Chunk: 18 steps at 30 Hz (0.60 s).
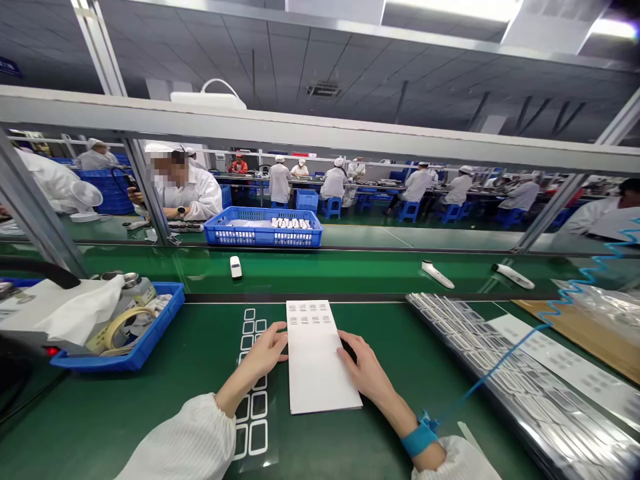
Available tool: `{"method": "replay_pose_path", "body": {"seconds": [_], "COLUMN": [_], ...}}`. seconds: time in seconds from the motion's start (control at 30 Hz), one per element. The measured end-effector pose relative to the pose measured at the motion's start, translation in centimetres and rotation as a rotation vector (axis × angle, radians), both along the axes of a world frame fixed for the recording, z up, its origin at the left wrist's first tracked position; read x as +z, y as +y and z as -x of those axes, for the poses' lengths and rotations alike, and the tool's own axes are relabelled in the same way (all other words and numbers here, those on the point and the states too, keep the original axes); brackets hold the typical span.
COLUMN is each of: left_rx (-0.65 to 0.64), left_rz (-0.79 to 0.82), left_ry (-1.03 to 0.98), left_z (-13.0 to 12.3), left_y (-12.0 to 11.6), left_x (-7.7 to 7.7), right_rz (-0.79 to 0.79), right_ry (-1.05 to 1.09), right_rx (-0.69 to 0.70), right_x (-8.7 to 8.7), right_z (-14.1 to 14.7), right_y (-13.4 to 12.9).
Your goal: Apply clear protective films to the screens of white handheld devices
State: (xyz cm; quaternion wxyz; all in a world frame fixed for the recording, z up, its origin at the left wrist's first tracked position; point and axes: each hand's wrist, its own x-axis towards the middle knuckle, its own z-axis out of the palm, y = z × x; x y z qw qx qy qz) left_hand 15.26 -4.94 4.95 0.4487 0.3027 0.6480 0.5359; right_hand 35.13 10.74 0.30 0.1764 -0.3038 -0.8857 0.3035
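A white stack of sheets (320, 373) lies on the green bench in front of me, with rows of small grey printed marks near its far end. My left hand (266, 351) is closed at its left edge, fingertips and thumb against the side. On the opposite edge, my right hand (366, 368) grips with the thumb over the top face and the fingers along the side. A clear film with white rounded frames (259, 421) lies partly beneath my left wrist. Around my right wrist is a blue strap (421, 435) with a coiled cord.
At right stands a long clear tray of white frames (520, 387), beside a printed sheet (565, 353). A blue bin (175, 300) with tape sits left. White handheld devices (437, 274) lie on the belt, with a blue basket (263, 235) beyond. Co-workers sit across.
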Motion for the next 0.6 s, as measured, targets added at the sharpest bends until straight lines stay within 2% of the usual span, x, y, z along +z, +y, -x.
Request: {"method": "replay_pose_path", "body": {"seconds": [0.13,0.27,0.33,0.5,0.6], "left_rx": [0.007,0.021,0.03,0.063,0.065], "left_rz": [-0.018,-0.051,-0.053,-0.056,-0.056], "left_ry": [0.009,0.037,0.048,0.029,0.017], "left_z": [0.3,0.5,0.5,0.6,0.6], "left_y": [0.1,0.0,0.0,0.0,0.2], "left_x": [-0.3,-0.6,-0.7,-1.1,-1.6], "right_rz": [-0.035,-0.064,-0.074,-0.095,-0.082], "right_ry": [-0.003,-0.051,-0.083,-0.094,-0.056], "right_rx": [0.084,0.432,0.53,0.526,0.399], "right_x": [0.9,2.6,3.2,3.0,2.0], "right_z": [-0.1,-0.8,-0.9,-0.6,-0.4], "right_y": [-0.3,-2.1,-3.0,-3.2,-2.4]}}
